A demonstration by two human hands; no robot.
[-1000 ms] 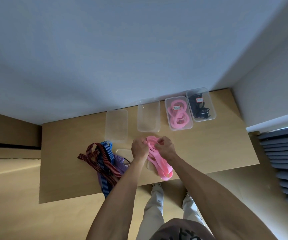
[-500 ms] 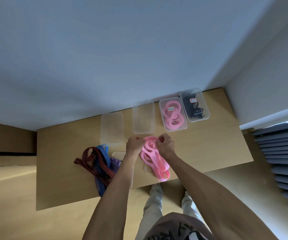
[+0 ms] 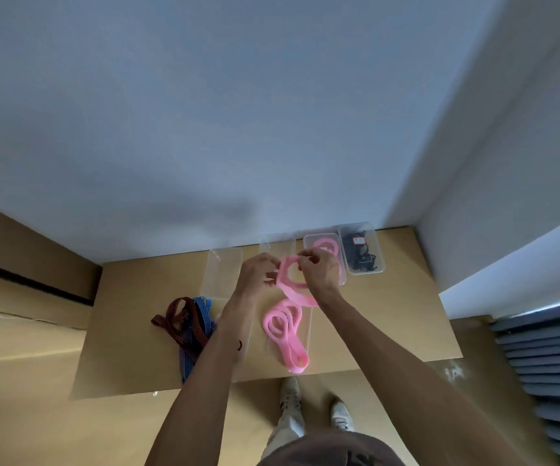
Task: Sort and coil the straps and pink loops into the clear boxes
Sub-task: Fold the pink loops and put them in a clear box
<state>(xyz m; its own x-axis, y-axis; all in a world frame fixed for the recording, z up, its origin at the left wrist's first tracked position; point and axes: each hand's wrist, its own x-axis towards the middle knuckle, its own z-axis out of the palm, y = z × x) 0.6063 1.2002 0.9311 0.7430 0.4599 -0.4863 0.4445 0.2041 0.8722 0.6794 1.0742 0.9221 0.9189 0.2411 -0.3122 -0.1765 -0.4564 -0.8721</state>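
A pink loop (image 3: 288,280) is held up above the table between both hands, bent into a ring. My left hand (image 3: 258,272) pinches its left side and my right hand (image 3: 319,270) pinches its top right. Below them more pink loops (image 3: 285,331) lie piled near the table's front edge. A tangle of dark red, blue and purple straps (image 3: 187,324) lies at the left. At the back stand clear boxes: one with pink loops (image 3: 327,245), partly hidden by my right hand, and one with black straps (image 3: 361,252).
Two more clear boxes (image 3: 224,264) (image 3: 276,242) stand at the back beside the filled ones. The wooden table (image 3: 389,324) meets walls at the back and right. My shoes (image 3: 315,408) show below the front edge. A dark slatted unit (image 3: 547,364) is at the right.
Both hands have risen toward the back of the table, lifting one pink loop off the pile and opening it into a ring. The rest of the pink pile stays below.
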